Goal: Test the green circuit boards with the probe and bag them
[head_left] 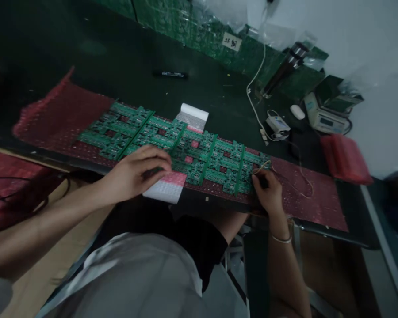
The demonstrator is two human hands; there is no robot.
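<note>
A row of green circuit boards (208, 154) lies on red bubble wrap (308, 190) along the table's front edge. My left hand (141, 170) hovers by the front edge of the boards, fingers curled; whether anything is between the fingertips is too small to tell. Just beside it, a strip of white foam sheet (166, 190) hangs out from under the boards, and its rolled end (194, 111) shows at their back. My right hand (268, 187) is at the right end of the row, thumb and fingers pinched near a thin yellowish wire (263, 165).
A black marker (174, 74) lies behind the boards. At the right are a small white device (278, 126) with cables, a white mouse (297, 111), a scale (327, 119) and a red wrapped bundle (346, 159). A dark cylinder (285, 68) leans at the back.
</note>
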